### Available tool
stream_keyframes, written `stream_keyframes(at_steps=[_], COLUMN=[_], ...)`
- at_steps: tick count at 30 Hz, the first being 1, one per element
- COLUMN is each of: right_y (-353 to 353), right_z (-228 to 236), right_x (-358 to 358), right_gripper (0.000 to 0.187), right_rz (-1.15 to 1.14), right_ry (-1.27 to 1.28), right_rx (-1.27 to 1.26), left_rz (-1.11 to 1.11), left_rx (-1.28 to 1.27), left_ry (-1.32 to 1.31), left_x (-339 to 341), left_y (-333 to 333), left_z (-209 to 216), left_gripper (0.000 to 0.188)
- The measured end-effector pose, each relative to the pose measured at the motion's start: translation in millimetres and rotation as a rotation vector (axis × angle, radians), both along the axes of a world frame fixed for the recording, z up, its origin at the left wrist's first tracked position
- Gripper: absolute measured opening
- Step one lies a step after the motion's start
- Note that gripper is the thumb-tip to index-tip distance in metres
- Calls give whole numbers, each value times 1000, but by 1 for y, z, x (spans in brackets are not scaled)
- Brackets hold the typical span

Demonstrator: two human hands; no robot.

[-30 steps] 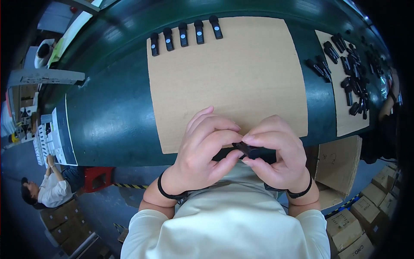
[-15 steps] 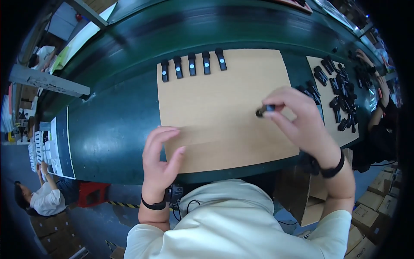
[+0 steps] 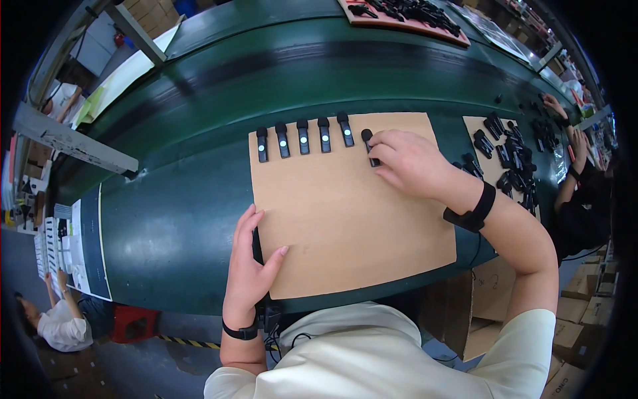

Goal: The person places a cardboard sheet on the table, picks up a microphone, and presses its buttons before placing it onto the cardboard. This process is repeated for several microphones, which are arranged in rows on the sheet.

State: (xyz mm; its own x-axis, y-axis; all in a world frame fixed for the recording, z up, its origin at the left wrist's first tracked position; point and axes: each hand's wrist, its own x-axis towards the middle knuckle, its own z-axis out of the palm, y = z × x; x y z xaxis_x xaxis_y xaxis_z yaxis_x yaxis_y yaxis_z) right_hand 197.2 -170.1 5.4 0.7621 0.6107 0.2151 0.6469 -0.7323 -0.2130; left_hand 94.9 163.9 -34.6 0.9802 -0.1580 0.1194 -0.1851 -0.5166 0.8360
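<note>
setting a small black clip-shaped plastic piece [image 3: 367, 144] down at the far edge of the big brown cardboard sheet [image 3: 352, 213], the right hand [image 3: 409, 163] has its fingers closed on that piece. it looks like the sixth one going into a row. five more small black pieces with white dots [image 3: 303, 138] stand side by side just left of it, along the same far edge of the sheet. the left hand [image 3: 251, 269] lies flat and open on the sheet's near left corner, holding nothing, and seems to keep the sheet from sliding.

the next move likely calls for lining this piece up straight with the row, then letting go softly so it does not tip.

right of the sheet lies a smaller brown card with a messy pile of black pieces [image 3: 508, 156]. brown cardboard boxes [image 3: 578, 312] sit low and right of the sheet. far beyond the sheet is a reddish tray of black parts [image 3: 405, 16]. left of the sheet, white paper sheets with print [image 3: 73, 246] lie at the end of the dark green belt table [image 3: 173, 219].
</note>
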Motion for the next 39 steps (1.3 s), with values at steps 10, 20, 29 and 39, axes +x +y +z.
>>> stream_keyframes(at_steps=[10,20,29,39], right_y=[-1,-63,-185,-169], right_z=[-11,25,-6,-49], right_x=[29,5,-80,-92], right_gripper=[25,24,16,20], right_rz=[-39,-201,-726,-720], right_ry=[-133,-46,203,-16], right_rx=[-50,177,212,49], left_rz=[-12,-7,-33,-172], left_rx=[73,144,-34,-35], left_ry=[-61,-201,-303,-335], left_x=[-2,-15,-16,-26], left_y=[1,-3,-17,-57], left_z=[1,30,31,41], left_gripper=[64,52,37,31])
